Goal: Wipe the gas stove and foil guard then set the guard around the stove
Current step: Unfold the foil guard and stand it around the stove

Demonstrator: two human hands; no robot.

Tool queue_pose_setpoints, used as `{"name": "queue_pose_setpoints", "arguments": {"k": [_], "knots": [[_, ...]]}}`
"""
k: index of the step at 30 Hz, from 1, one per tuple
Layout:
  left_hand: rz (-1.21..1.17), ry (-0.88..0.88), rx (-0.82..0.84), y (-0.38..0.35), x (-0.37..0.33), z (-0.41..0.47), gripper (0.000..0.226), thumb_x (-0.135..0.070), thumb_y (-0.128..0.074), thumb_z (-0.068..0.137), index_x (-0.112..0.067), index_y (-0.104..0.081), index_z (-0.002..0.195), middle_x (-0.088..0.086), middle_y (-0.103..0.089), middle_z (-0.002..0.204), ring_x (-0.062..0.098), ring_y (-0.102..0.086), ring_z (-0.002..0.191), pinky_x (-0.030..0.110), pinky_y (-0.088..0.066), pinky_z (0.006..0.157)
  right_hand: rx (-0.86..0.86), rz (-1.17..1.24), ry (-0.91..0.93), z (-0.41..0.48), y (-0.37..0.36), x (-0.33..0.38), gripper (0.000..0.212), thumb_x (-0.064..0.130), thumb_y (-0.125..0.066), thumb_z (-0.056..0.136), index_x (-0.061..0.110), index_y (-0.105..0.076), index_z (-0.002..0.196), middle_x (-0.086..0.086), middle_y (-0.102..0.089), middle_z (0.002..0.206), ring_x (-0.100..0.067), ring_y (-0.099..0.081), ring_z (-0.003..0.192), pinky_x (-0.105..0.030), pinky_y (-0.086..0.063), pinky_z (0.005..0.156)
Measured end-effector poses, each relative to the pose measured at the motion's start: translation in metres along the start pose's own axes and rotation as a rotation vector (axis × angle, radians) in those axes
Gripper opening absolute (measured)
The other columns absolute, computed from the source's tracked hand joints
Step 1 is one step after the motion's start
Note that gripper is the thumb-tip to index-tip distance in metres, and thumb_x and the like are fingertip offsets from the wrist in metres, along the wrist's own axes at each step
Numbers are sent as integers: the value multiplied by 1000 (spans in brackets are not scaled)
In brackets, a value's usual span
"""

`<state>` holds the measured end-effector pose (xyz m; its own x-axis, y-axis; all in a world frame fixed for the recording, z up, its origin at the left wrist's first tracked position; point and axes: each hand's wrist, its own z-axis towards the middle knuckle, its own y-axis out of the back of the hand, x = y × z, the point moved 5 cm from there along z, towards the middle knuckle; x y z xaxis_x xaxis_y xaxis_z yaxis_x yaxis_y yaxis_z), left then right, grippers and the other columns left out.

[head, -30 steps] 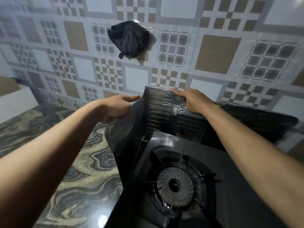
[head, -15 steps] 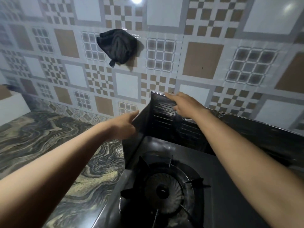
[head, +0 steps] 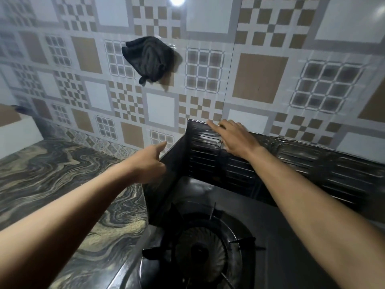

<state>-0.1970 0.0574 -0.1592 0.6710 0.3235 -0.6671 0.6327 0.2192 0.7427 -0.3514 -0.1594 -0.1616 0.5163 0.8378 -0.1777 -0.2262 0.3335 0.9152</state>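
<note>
The black gas stove (head: 277,224) sits on the marbled counter, its round burner (head: 200,255) under a pan support at the bottom middle. The dark ribbed foil guard (head: 308,163) stands upright behind the stove against the tiled wall, with a side panel (head: 166,184) folded forward along the stove's left edge. My left hand (head: 150,163) pinches the top edge of that side panel. My right hand (head: 233,138) lies flat on the top of the back panel near the corner, fingers stretched out.
A dark cloth (head: 150,59) hangs on the patterned tiled wall above and left of the guard. The marbled counter (head: 52,184) stretches to the left of the stove. A white block-shaped ledge (head: 16,132) sits at the far left.
The guard has moved back toward the wall and now stands straighter, its side panel folded along the stove's left edge. Both hands moved with it; the view tilted up.
</note>
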Motion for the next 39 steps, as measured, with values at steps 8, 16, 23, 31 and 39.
{"name": "queue_pose_setpoints", "arguments": {"k": [8,16,23,31,39], "knots": [[205,-35,-35,2,-5,5,54,-8,-58,80,-21,-54,132,8,-69,122,29,-64,111,38,-52,92,-52,102,170,34,1,49,90,38,-70,87,33,-14,157,-4,-17,164,-25,-14,151,-46,-15,120],[379,-69,-125,0,-3,5,75,-1,-54,85,-20,-26,152,21,-66,119,40,-64,106,41,-54,88,-169,91,95,62,-9,82,52,36,-64,91,24,-49,139,-10,-51,136,-33,-52,123,-49,-37,109],[446,-55,-58,3,3,2,98,-4,-62,83,-25,-4,159,19,-64,124,39,-61,111,37,-50,84,-177,1,131,57,-25,82,83,72,-53,80,21,-37,144,-14,-45,140,-35,-48,128,-55,-25,116],[445,-63,-46,3,-9,2,96,-3,-61,86,-29,-3,159,16,-62,129,35,-61,110,37,-51,87,-161,10,160,58,-19,78,82,71,-51,82,26,-35,147,-12,-46,143,-34,-48,129,-56,-24,117],[455,-35,8,7,-2,1,104,1,-55,82,-26,11,158,15,-64,116,34,-62,100,40,-52,86,-127,22,225,52,-31,82,111,75,-54,81,19,4,158,-20,-24,159,-37,-19,148,-45,-11,121]]}}
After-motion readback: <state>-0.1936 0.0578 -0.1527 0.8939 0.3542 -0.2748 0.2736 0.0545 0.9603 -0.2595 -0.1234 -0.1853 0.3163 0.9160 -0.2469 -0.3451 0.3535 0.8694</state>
